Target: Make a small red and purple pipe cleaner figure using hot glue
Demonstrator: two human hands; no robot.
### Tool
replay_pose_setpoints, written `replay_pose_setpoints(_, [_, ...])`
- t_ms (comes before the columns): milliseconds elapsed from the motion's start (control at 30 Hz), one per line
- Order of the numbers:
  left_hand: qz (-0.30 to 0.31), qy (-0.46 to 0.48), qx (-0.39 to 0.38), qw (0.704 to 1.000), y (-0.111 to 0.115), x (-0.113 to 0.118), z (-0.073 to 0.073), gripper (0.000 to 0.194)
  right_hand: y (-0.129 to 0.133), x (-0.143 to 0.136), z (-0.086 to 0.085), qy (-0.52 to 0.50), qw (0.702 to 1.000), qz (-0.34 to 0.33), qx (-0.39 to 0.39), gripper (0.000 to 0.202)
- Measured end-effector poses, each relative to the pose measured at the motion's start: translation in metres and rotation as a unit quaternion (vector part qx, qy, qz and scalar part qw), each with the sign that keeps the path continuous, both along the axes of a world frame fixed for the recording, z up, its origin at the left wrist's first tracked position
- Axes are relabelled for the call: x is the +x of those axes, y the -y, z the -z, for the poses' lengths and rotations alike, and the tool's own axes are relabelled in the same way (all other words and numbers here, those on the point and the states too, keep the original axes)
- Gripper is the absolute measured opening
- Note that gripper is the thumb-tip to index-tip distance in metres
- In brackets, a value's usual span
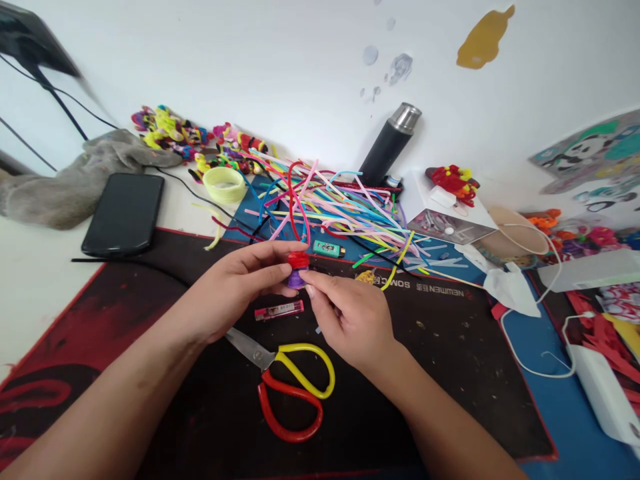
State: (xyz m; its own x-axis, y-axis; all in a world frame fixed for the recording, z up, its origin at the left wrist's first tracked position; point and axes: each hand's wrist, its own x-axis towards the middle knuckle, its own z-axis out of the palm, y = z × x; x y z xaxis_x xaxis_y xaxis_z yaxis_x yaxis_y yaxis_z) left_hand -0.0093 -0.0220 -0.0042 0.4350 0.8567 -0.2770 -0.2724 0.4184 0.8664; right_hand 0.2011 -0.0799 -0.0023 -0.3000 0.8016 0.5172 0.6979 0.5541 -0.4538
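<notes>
Above the dark desk mat, my left hand (245, 283) pinches a small red and purple pipe-cleaner figure (297, 279) between thumb and fingers. A red pipe cleaner loops up from its top. From the other side, my right hand (355, 317) presses thumb and index finger together at the figure's purple lower part; whether it grips a strand there I cannot make out. Just below the hands lie scissors (295, 390) with one yellow and one red handle, their blade tips hidden under my left wrist. A small red-ended pack (279, 311) rests between the figure and the scissors.
Behind my hands spreads a heap of colourful pipe cleaners (345, 207), with a green lighter (329, 249) before it. A black phone (124, 215), a yellow tape roll (224, 185) and finished figures (173, 127) are left. A thermos (390, 143), white box (450, 210) and white cable (507, 347) stand right.
</notes>
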Motion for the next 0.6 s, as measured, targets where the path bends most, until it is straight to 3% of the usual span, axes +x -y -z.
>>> replay_pose_setpoints(600, [-0.005,-0.018,0.017,1.0,0.0003,-0.0001,-0.0005,0.036,0.0012,0.0008,0.0009,-0.014,1.0,0.011,0.004,0.027])
